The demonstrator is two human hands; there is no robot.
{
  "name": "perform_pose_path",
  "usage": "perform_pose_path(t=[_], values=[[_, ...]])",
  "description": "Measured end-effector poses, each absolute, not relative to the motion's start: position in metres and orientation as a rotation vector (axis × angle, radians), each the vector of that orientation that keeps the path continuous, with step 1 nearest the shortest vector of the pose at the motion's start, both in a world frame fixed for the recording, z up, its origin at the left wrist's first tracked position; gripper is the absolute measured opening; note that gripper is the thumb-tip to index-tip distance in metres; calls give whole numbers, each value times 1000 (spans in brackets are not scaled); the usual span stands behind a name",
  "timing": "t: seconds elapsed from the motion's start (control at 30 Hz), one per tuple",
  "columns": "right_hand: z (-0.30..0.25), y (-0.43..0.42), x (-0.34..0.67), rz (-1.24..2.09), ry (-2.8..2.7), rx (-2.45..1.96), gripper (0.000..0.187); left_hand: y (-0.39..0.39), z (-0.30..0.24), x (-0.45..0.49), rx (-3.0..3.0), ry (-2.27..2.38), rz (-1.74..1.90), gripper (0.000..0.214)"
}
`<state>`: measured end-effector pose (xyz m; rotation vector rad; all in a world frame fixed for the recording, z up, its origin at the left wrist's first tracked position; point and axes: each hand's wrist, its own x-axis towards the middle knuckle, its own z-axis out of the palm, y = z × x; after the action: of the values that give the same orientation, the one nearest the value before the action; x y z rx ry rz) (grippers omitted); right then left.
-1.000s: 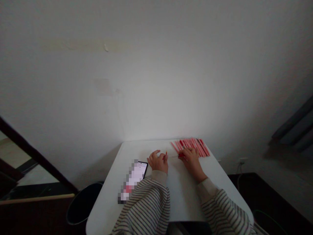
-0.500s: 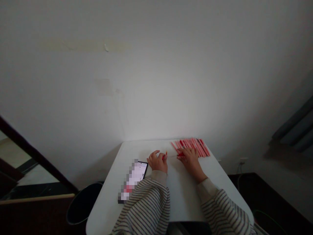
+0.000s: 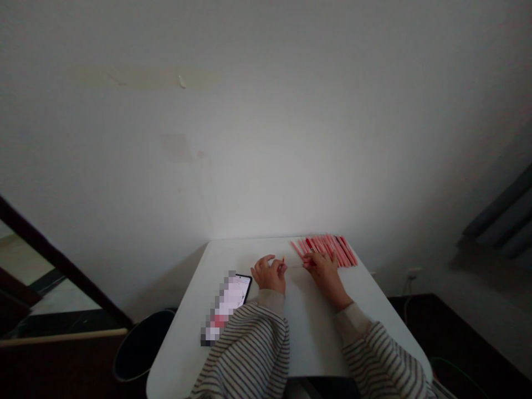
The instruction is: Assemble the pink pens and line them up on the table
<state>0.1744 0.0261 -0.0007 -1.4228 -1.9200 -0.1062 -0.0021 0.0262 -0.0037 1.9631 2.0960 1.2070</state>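
Observation:
My left hand [image 3: 269, 275] is closed in a pinch near the middle of the table, on a small piece with an orange tip [image 3: 283, 259] standing up from the fingers. A thin, pale, see-through rod [image 3: 295, 266] spans the gap between my hands. Its right end is pinched in the fingers of my right hand [image 3: 324, 272]. Just beyond that hand, and partly covered by it, several slim pink and red pens [image 3: 332, 249] lie side by side. How the orange-tipped piece and the rod meet is hidden by my fingers.
A phone [image 3: 233, 296] with a lit, partly blurred screen lies left of my left forearm. The white table [image 3: 307, 343] stands against a pale wall [image 3: 266, 138]. A dark bin [image 3: 143, 343] is on the floor at the table's left.
The red piece seen at my right fingertips is now mostly hidden. My right fingers have closed in slightly, and both hands stay nearly in place.

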Motion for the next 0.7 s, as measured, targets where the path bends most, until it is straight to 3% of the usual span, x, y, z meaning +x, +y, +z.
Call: perform_pose_path(t=[0.13,0.4,0.7], values=[[-1,28,174,-120,-1917,-1413,27,29,-7,-2,1946,2155,1208,21],[-3,27,177,-101,-1965,-1435,19,30,-7,-4,2041,2084,1250,9],[3,24,175,-137,-1959,-1441,21,30,-7,-4,2029,2075,1311,14]])
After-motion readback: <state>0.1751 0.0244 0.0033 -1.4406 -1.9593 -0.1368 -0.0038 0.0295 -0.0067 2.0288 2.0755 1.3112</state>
